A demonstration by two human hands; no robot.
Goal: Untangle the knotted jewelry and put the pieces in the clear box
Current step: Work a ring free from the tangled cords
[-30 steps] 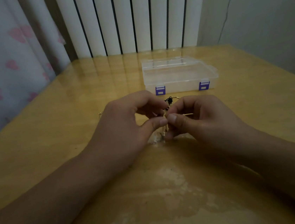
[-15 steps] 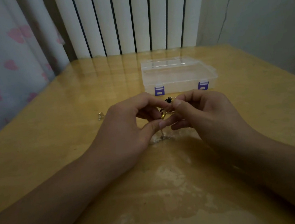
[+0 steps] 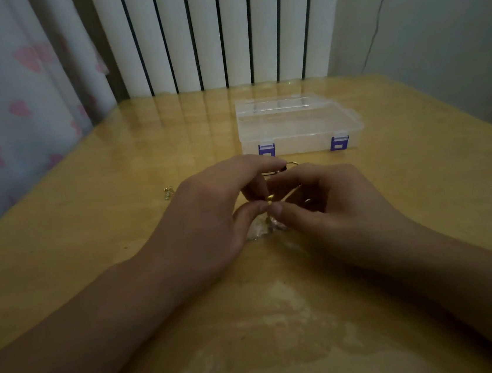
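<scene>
While both hands, left hand [image 3: 210, 208] and right hand [image 3: 332, 204], pinch the knotted jewelry [image 3: 270, 197] mid-frame, tease loops apart gently, no yanking.

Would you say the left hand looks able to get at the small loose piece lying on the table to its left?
Probably yes: bare table separates left hand and loose piece, though it pinches the knotted jewelry.

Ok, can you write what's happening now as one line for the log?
step: untangling | left hand: pinches knotted jewelry | right hand: pinches it too | clear box: shut, behind hands | small loose piece: on table
</scene>
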